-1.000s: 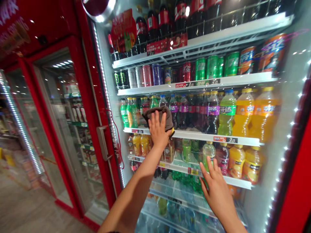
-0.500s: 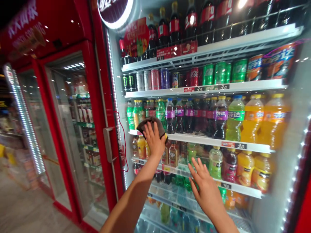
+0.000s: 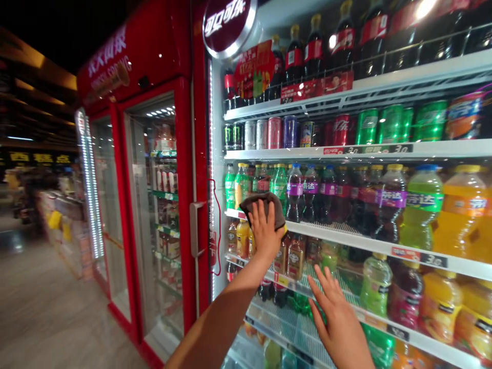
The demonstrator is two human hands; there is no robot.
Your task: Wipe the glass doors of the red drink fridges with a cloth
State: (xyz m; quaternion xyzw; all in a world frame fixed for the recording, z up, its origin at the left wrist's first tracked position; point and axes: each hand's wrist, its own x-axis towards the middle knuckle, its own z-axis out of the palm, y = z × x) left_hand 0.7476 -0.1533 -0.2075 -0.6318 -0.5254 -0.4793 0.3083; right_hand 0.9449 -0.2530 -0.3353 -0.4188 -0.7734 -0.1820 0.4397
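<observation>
A dark grey cloth [image 3: 255, 203] with a yellow edge lies under my left hand [image 3: 265, 225], which presses it flat against the glass door of a drinks cooler, fingers spread. Lower and to the right, my right hand [image 3: 332, 310] is raised with its fingers apart and nothing in it; whether it touches the glass I cannot tell. Behind the glass stand shelves of drinks, among them a purple-labelled bottle [image 3: 294, 189] and a green-yellow bottle [image 3: 422, 205].
The cooler's door handle [image 3: 196, 229] is on the red frame, left of my left hand. Further left stands another red cooler [image 3: 184, 154] with glass doors. A grey floor [image 3: 34, 307] and a low display [image 3: 63, 230] are at the far left.
The view has turned left, so the coolers and shelves appear further right. My left hand and the cloth remain on the glass, a little closer to the door handle.
</observation>
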